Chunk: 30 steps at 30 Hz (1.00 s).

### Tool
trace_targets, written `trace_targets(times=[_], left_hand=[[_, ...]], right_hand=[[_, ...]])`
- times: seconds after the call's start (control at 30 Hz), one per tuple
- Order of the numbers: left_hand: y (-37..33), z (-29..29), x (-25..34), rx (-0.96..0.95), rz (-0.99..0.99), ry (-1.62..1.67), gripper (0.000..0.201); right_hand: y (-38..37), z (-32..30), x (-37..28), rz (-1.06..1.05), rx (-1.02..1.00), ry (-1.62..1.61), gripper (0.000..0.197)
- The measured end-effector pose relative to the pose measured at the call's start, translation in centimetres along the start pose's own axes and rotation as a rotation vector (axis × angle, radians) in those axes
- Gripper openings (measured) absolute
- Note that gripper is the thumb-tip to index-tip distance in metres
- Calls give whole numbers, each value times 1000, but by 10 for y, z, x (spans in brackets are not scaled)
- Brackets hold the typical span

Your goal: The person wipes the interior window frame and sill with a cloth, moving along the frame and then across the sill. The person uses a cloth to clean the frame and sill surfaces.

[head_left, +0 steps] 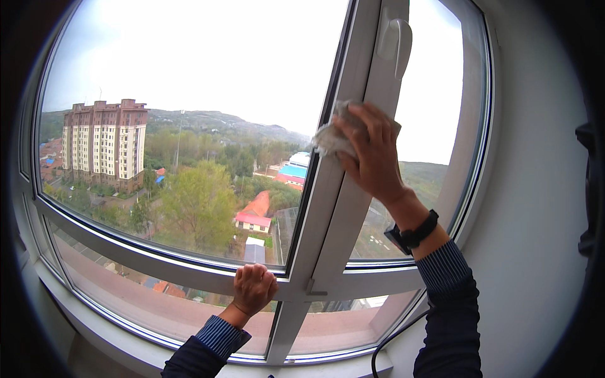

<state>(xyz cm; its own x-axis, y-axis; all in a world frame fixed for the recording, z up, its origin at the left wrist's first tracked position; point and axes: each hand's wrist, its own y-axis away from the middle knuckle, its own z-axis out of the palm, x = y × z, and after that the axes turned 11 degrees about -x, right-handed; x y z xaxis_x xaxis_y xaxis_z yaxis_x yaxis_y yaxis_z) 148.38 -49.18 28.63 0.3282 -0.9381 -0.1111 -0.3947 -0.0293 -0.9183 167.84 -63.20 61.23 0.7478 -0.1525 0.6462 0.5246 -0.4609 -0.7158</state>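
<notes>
My right hand (372, 151) is closed on a crumpled whitish rag (336, 135) and presses it against the upright bar of the white window frame (321, 233). Part of the rag is hidden under my palm and fingers. Lower and to the left, the curled fingers of my left hand (254, 288) grip the horizontal bar of the frame below the large glass pane (189, 189). Above my right hand, a white window handle (398, 47) points downward on the narrower sash, with nothing touching it.
A white wall (535, 189) borders the window on the right, with a dark object (586, 189) at its far edge. A black cable (381, 353) runs by the sill (120, 343). Through the glass stand a tall building (104, 145), trees and hills.
</notes>
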Motion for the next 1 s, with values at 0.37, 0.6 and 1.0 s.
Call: trace_targets(times=[0.37, 0.6, 1.0], left_hand=[[-2, -3, 1, -13, -1, 32, 17], [-3, -4, 2, -12, -10, 35, 15], [-3, -6, 3, -43, -45, 85, 15]], right_hand=[[39, 18, -67, 73, -99, -53, 74], [67, 1, -75, -95, -250, -106, 74], [115, 28, -116, 94, -288, -147, 67]])
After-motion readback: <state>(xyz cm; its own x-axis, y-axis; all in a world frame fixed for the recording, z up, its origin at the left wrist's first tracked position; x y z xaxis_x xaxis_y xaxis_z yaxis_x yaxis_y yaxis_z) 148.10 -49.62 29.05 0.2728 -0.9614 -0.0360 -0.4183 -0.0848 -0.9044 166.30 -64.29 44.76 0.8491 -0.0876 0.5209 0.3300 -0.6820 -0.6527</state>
